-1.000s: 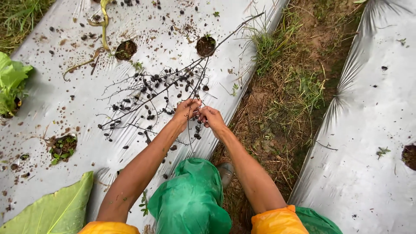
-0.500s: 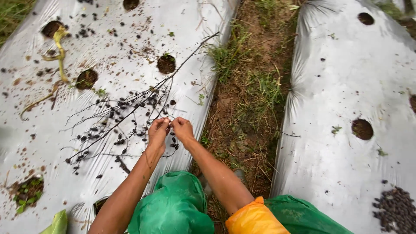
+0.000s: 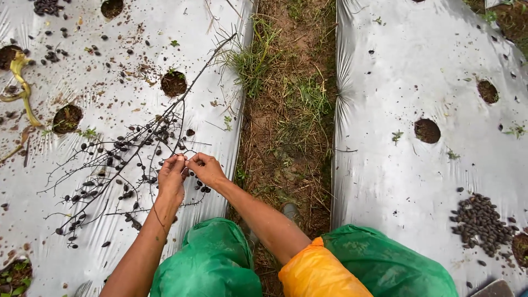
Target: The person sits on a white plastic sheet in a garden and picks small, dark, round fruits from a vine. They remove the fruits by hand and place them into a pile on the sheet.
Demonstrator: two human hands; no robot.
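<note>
You are pinching a twig of the dry branch (image 3: 144,144) with closed left hand (image 3: 171,175) and right hand (image 3: 207,169) fingertips, on the left plastic sheet (image 3: 110,66).

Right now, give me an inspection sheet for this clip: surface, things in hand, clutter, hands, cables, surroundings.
Surface: silver mulch sheet with round planting holes, dirt-speckled.
Things in hand: bare branched twig bearing dark seeds, lying on the sheet.
Clutter: loose seeds scattered; seed pile on the right sheet; yellowed stalk at far left.
Hands: left hand and right hand meet fingertip to fingertip at the twig; what they pinch is too small to tell.
Cables: nothing seen.
Surroundings: grassy soil furrow between two sheets; green covering over the knees.
</note>
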